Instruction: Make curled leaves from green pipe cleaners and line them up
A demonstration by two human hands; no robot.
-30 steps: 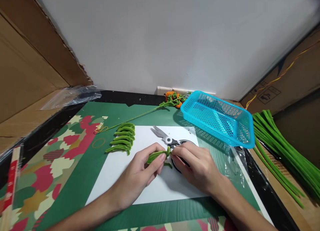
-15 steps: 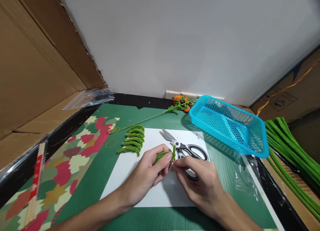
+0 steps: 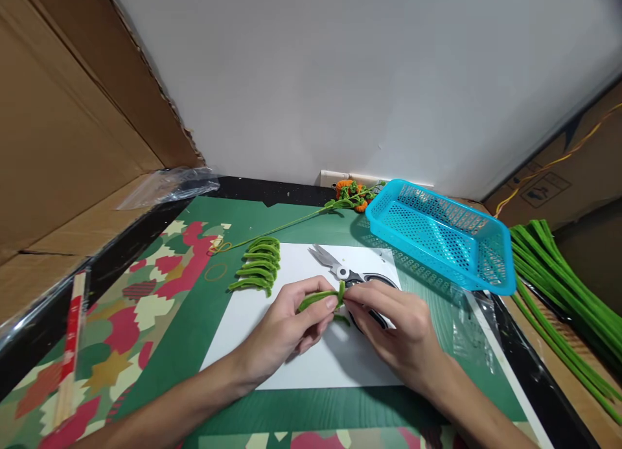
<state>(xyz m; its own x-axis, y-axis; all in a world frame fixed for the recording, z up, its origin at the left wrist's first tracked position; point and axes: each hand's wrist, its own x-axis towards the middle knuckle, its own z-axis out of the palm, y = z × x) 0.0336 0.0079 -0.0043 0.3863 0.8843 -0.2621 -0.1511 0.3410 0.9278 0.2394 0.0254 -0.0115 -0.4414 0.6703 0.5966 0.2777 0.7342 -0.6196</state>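
My left hand (image 3: 296,319) pinches a bent green pipe cleaner (image 3: 315,299) between thumb and fingers, over a white sheet of paper (image 3: 243,348). My right hand (image 3: 393,319) is closed at the right end of that same pipe cleaner, where a short piece sticks up between the two hands. Its fingertips are partly hidden. Under the right hand lie scissors (image 3: 343,272) with black and white handles, blades apart, pointing to the upper left. At the paper's upper left corner several curved green pipe cleaner pieces (image 3: 257,267) lie in a column.
A blue plastic basket (image 3: 440,277) stands at the right rear. Long green pipe cleaners (image 3: 564,287) lie beyond it at the right edge. An orange pipe cleaner flower (image 3: 350,191) with a long stem lies at the back. Rubber bands (image 3: 216,272) and a wooden stick (image 3: 72,345) are at left.
My right hand has moved slightly up against the pipe cleaner's upright end. Another green end now shows below my left fingers. The view has shifted a little.
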